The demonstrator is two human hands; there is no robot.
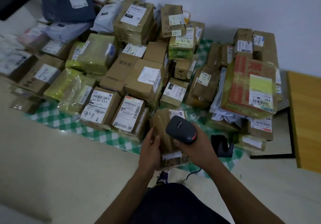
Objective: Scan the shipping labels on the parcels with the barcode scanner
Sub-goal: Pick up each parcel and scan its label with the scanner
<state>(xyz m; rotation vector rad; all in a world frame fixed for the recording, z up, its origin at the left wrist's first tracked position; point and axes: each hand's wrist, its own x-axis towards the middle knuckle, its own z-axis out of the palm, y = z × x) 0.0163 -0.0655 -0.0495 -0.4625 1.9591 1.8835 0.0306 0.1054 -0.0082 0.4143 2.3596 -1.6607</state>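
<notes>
One tape-wrapped parcel point(162, 128) is up between the two hands, above the near edge of one green checked cloth point(97, 133) spread on the floor point(60, 163). The left hand point(150, 147) grips the parcel's left side, fingers laid along it and thumb across the front. A white label point(172, 155) shows at the parcel's near end, below both hands; its print is too blurred to read.

The right hand point(196, 143) is wrapped around the handle of the one barcode scanner point(180, 128), whose dark head lies over the right half of the parcel, with a red light on its near edge.

Just right of the right hand, one black scanner stand point(223, 147) sits on the cloth.

Beyond the hands, the other parcels point(139, 67) lie heaped on the cloth: dozens, overlapping too much for an exact count. Most are brown cartons with white labels. Two cartons point(99, 105) point(129, 112) sit side by side just beyond the left hand, one marked by hand "4 3 2". One red-printed box point(250, 84) tops the stack beyond the right hand. One navy bag point(67, 6) lies far off to the left.

One wooden surface point(305, 116) stands at the far right.
</notes>
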